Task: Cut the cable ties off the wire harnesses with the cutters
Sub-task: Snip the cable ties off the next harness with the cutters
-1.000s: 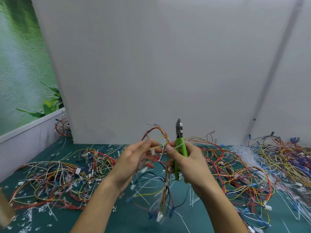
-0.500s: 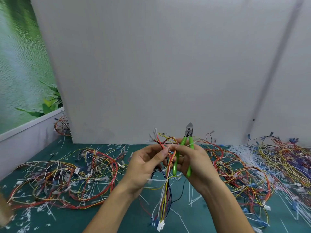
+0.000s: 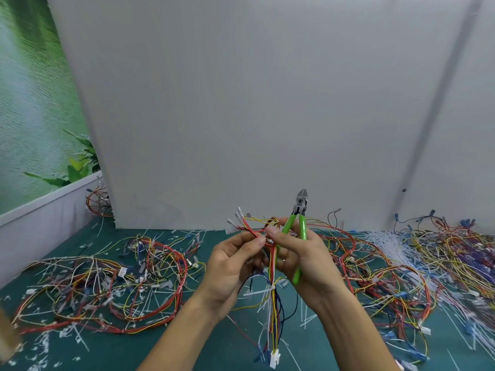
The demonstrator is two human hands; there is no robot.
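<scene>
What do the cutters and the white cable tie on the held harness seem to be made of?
The cutters: grey head looks like dull metal, probably steel; bright green handles look like smooth plastic or rubber sleeves. The cable tie on the harness: thin, white, stiff strip, probably nylon plastic.

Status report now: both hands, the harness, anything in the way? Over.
Left hand pinches harness top. Right hand grips cutters, tips up, off the harness. White cable tie uncut below hands. Nothing in the way.
</scene>
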